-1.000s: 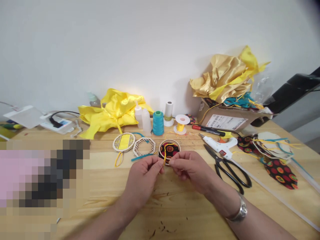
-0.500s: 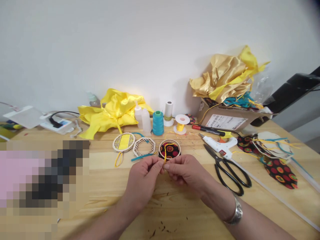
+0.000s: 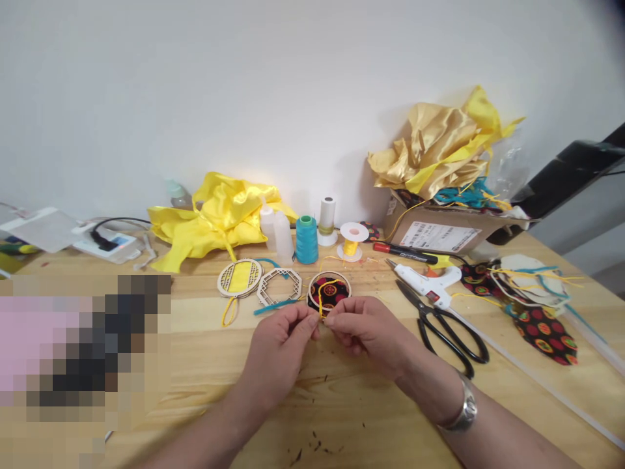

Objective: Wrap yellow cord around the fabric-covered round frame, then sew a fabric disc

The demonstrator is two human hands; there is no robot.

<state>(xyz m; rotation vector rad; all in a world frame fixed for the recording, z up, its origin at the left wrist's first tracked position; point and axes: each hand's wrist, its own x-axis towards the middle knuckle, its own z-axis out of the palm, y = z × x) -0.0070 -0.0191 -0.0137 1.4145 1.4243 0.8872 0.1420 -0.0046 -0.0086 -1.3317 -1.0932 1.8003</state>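
My left hand (image 3: pixel 280 348) and my right hand (image 3: pixel 368 332) meet over the wooden table (image 3: pixel 342 417), fingertips pinched together on a yellow cord (image 3: pixel 323 296). The cord loops up over a round wooden frame (image 3: pixel 329 291) filled with black fabric with red and yellow dots, lying just beyond my fingers. Two more wooden frames lie to its left: an octagonal one (image 3: pixel 280 286) with a teal cord, and an oval one (image 3: pixel 240 278) with yellow fabric.
Black scissors (image 3: pixel 446 329) and a white glue gun (image 3: pixel 430 280) lie right of my hands. Thread spools (image 3: pixel 306 240), glue bottles (image 3: pixel 278 231), yellow satin (image 3: pixel 215 218) and a cardboard box (image 3: pixel 439 234) of fabric line the wall. Fabric cutouts (image 3: pixel 541 326) lie far right. A blurred patch covers the left.
My right hand has drawn in to the left until its fingertips meet the left hand's on the yellow cord. The view has shifted slightly.
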